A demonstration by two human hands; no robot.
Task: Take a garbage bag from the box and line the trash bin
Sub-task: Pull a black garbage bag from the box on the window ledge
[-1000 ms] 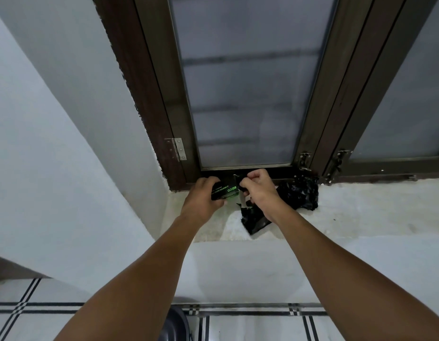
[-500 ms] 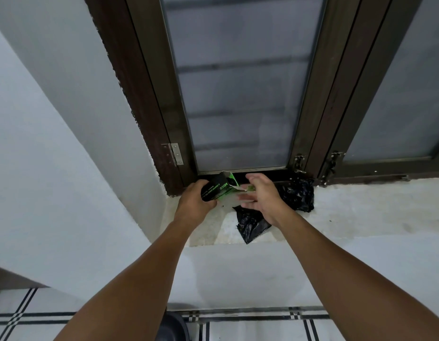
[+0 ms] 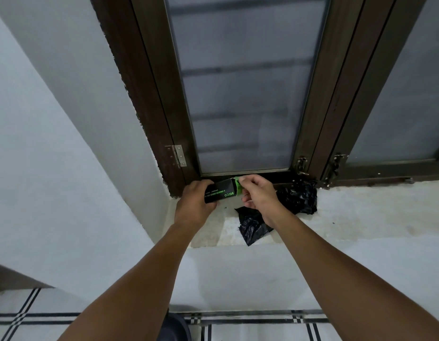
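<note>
A small black box with green lettering [image 3: 220, 193] is held just above the white window sill [image 3: 361, 212], close to the window frame. My left hand [image 3: 194, 205] grips its left end. My right hand [image 3: 259, 196] pinches the green flap [image 3: 237, 188] at the box's right end. A crumpled black garbage bag [image 3: 299, 199] lies on the sill behind and under my right wrist, one corner [image 3: 251, 230] reaching the sill's front edge. A dark rounded object, perhaps the bin [image 3: 174, 328], shows at the bottom between my forearms.
A dark wooden window frame [image 3: 144, 94] with frosted panes rises straight ahead, with a hinge [image 3: 178, 156] and latches [image 3: 302, 166] at its base. A white wall closes in on the left. Below is a white tiled floor with black lines [image 3: 250, 323].
The box has been lifted and turned so its printed side faces me. My right hand has shifted from the box's end to pinching the green flap.
</note>
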